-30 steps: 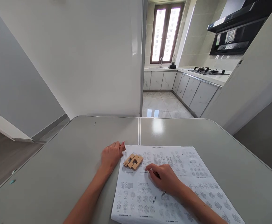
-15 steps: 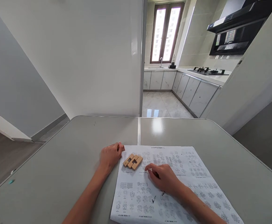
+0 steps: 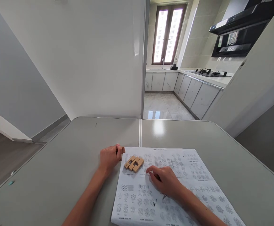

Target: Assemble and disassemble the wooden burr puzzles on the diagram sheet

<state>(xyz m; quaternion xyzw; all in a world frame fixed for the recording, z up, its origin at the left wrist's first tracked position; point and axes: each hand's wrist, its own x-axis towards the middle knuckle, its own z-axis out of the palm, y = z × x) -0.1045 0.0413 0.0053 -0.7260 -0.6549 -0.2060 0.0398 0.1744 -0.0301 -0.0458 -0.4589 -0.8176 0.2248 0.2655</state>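
My left hand rests at the sheet's upper left edge, its fingers closed on a small wooden puzzle piece, of which only an end shows. Beside it, a few notched wooden puzzle pieces lie side by side on the printed sheet. To their right is my right hand, resting on the paper with curled fingers and the index fingertip near the print. Something dark brown shows within its curl, too shadowed to name.
The sheet carries rows of small diagrams and two dark pen marks. It lies on a grey table with a seam down the middle. A small teal bit sits near the left table edge. Beyond the table, a doorway opens onto a kitchen.
The fingers of my left hand have shifted slightly, turning the wooden piece a little. My right hand and the pieces on the sheet look nearly the same.
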